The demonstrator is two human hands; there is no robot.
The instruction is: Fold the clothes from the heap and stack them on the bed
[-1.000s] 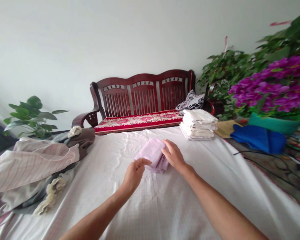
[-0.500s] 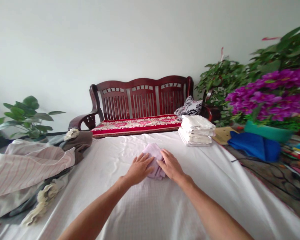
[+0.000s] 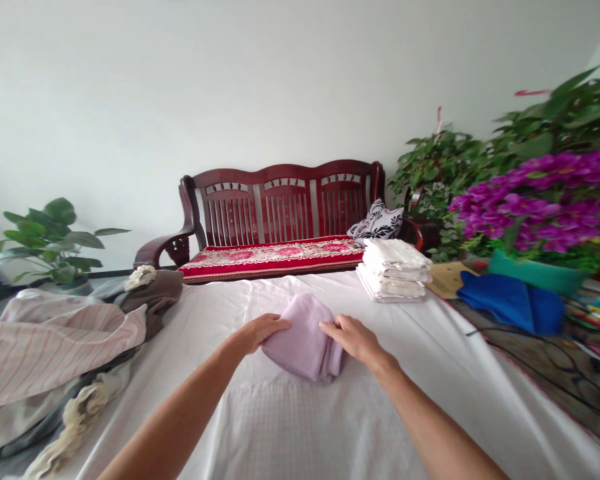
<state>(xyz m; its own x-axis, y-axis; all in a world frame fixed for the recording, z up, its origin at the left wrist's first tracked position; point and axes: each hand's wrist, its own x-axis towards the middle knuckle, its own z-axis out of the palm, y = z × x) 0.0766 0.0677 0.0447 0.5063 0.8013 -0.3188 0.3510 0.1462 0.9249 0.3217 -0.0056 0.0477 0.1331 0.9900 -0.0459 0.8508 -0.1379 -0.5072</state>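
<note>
A folded lilac cloth [image 3: 303, 340] is held between my two hands over the middle of the white-covered table [image 3: 280, 433]. My left hand [image 3: 261, 331] grips its left edge, thumb on top and fingers partly hidden beneath. At the right edge, my right hand [image 3: 351, 337] pinches the cloth between thumb and fingers. Several layers show in the fold along the cloth's right side. A neat stack of folded white cloths [image 3: 395, 270] lies beyond my right hand, at the far right corner of the table.
Loose clothes, among them a striped garment [image 3: 60, 353], are heaped on the left. A wooden bench [image 3: 285, 207] with a red floral cover stands behind. To the right are a blue cloth [image 3: 513, 300], a black cable [image 3: 535, 360] and purple flowers [image 3: 535, 200] in a green pot.
My hands lay flat on the lilac cloth; now they grip its left and right edges. The cloth looks larger and is turned toward me, and my hands are farther apart.
</note>
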